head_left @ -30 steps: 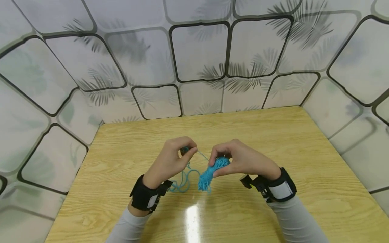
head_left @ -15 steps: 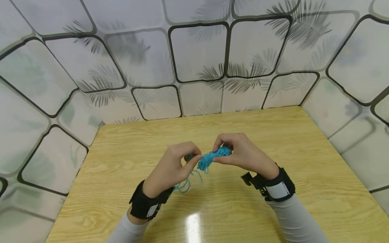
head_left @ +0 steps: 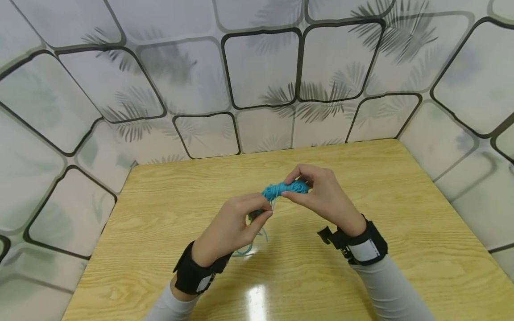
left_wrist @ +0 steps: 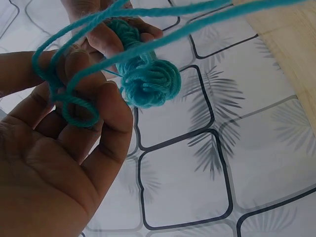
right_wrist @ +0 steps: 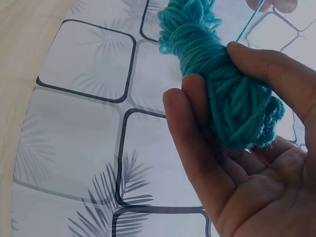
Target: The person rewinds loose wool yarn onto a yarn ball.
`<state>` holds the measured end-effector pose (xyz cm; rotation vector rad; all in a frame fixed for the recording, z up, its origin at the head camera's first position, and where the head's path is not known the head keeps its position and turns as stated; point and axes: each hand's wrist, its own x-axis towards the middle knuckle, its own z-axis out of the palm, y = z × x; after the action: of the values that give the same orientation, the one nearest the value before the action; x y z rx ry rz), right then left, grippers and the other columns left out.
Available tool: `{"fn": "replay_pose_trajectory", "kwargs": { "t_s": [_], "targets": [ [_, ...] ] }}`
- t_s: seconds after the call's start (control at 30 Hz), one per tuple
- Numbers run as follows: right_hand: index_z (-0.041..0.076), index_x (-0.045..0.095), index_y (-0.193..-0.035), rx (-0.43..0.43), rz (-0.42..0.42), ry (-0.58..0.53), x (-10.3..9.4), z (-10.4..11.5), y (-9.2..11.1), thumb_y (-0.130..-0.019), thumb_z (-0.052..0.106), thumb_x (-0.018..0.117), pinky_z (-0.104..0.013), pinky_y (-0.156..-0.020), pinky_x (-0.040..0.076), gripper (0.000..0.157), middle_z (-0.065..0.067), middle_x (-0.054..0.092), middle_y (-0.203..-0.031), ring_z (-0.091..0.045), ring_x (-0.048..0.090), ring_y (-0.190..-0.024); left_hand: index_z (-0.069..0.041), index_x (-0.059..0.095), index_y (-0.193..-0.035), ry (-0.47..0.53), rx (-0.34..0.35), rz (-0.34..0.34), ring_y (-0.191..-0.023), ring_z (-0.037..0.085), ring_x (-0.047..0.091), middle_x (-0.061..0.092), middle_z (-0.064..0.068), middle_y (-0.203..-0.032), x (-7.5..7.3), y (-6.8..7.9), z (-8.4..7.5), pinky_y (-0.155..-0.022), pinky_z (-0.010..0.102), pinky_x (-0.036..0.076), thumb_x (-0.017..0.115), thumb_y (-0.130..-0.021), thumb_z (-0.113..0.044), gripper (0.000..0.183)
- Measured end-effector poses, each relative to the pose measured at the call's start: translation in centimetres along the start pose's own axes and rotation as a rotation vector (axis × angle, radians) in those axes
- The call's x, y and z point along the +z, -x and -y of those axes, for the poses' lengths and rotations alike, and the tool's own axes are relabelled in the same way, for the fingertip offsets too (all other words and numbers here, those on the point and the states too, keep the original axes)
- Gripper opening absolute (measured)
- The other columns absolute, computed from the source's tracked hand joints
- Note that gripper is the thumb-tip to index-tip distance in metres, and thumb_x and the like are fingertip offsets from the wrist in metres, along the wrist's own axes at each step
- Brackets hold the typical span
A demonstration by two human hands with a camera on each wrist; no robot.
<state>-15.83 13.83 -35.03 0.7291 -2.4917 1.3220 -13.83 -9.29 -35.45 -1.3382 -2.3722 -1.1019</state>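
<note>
A small skein of turquoise yarn (head_left: 297, 187), wrapped round its waist, is held above the table by my right hand (head_left: 325, 194). In the right wrist view the thumb and fingers (right_wrist: 183, 143) grip the skein (right_wrist: 237, 108) from both sides, its looped end sticking out past them. My left hand (head_left: 237, 223) is just left of and nearer than the skein, pinching a strand of the same yarn. A loop of yarn (left_wrist: 81, 118) lies across its fingers in the left wrist view. From that hand a loose tail (head_left: 245, 253) hangs down towards the tabletop.
The wood-grain table (head_left: 168, 191) spreads around both hands. Pale fabric walls (head_left: 265, 71) with dark outlines and leaf prints close it in at the back and sides. Black straps with cameras sit on both wrists.
My right hand has raised the skein up and away, turning it nearly level. The left hand has moved slightly right with its strand, now overlapping the skein's left end. The loose tail shifted along.
</note>
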Motion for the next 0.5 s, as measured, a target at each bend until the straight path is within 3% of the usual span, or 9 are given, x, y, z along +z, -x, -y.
{"fn": "replay_pose_trajectory", "kwargs": {
  "t_s": [0.23,0.4,0.5],
  "targets": [
    [0.008,0.067,-0.089,0.013,-0.066,-0.031,0.2,1.1,0.0,-0.082,0.008,0.079,-0.03,-0.059,0.055,0.014,-0.005,0.071,-0.092,-0.01,0.063,-0.07,-0.01,0.065,-0.083,0.017,0.016,0.006,-0.062,0.005,0.05,0.059,0.0,-0.072,0.1,-0.1,-0.2,-0.052,0.025,0.049,0.065,-0.093,-0.003,0.012],
    [-0.004,0.062,-0.084,-0.006,-0.15,-0.095,-0.1,2.9,0.0,-0.079,-0.006,0.077,-0.016,-0.065,0.054,0.016,-0.018,0.071,-0.094,-0.019,0.068,-0.077,-0.01,0.066,-0.084,0.024,0.017,0.014,-0.061,0.005,0.051,0.06,-0.001,-0.071,0.3,-0.1,-0.2,-0.051,0.025,0.05,0.065,-0.093,-0.003,0.012],
    [-0.006,0.06,-0.083,-0.013,-0.183,-0.16,0.0,2.8,0.0,-0.078,-0.01,0.076,-0.01,-0.067,0.053,0.017,-0.022,0.07,-0.095,-0.018,0.069,-0.079,-0.01,0.067,-0.085,0.033,0.009,0.024,-0.063,0.004,0.053,0.062,-0.001,-0.073,0.5,-0.1,-0.2,-0.053,0.027,0.052,0.065,-0.093,-0.004,0.011]
  ]
}}
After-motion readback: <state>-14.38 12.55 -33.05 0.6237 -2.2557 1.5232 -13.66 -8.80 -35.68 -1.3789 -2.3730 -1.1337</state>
